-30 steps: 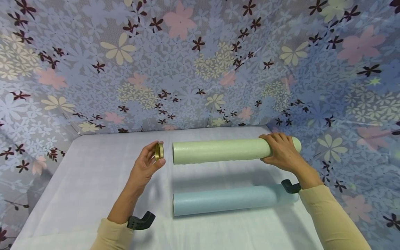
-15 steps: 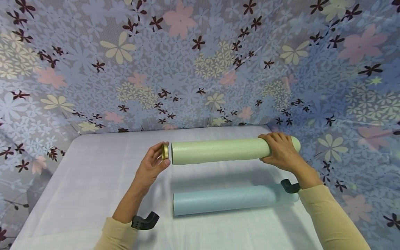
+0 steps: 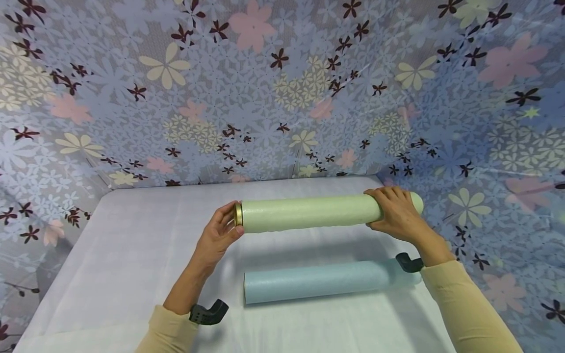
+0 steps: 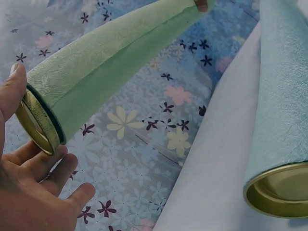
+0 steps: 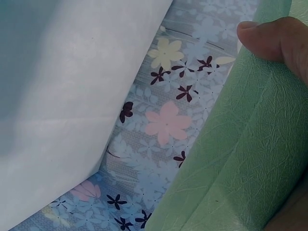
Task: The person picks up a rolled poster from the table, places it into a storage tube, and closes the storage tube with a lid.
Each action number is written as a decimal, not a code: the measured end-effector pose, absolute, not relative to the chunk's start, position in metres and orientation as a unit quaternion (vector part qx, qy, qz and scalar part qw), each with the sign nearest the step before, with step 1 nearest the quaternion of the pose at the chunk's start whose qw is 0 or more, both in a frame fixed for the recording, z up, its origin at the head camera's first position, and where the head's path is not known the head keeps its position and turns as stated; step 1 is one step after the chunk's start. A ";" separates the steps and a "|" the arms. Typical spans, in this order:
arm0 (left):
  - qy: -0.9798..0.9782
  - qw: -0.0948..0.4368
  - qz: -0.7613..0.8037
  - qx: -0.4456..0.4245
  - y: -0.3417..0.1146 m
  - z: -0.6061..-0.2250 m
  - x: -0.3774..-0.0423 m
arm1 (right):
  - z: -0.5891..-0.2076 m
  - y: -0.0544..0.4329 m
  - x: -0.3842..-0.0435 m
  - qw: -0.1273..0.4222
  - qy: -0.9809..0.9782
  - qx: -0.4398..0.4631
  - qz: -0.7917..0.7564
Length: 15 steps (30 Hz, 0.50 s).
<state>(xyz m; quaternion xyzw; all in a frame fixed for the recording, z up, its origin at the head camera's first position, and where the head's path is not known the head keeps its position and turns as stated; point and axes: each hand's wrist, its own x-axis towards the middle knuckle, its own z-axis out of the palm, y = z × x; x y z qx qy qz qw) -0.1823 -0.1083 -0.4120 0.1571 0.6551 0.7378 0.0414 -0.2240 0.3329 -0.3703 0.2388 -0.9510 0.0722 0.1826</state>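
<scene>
My right hand [image 3: 395,213] grips a long pale green cardboard tube [image 3: 309,213] near its right end and holds it level above the table. At the tube's left end, my left hand [image 3: 216,235] pinches a shallow gold metal lid [image 3: 238,214] between thumb and fingers. The lid sits right at the tube's mouth, in line with it; a dark green rim [image 4: 45,110] shows beside the gold in the left wrist view. In the right wrist view my thumb [image 5: 264,38] lies along the green textured side.
A light blue tube [image 3: 326,283] lies on the white-covered table [image 3: 132,255], parallel to the green one and nearer me. Its left end has a recessed gold lid [image 4: 279,187]. Floral fabric [image 3: 265,98] hangs behind the table and at the sides.
My left hand has moved right, bringing the gold lid from a short gap away up to the green tube's left end. The right hand and green tube have stayed nearly still.
</scene>
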 end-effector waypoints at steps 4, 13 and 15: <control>0.642 0.044 0.748 0.163 -0.107 -0.414 -0.183 | -0.370 0.332 -0.225 0.179 -0.951 0.239 0.075; 0.634 0.023 0.757 0.159 -0.103 -0.415 -0.181 | -0.370 0.329 -0.226 0.179 -0.951 0.241 0.076; 0.634 0.022 0.757 0.157 -0.103 -0.415 -0.181 | -0.370 0.329 -0.226 0.179 -0.951 0.242 0.076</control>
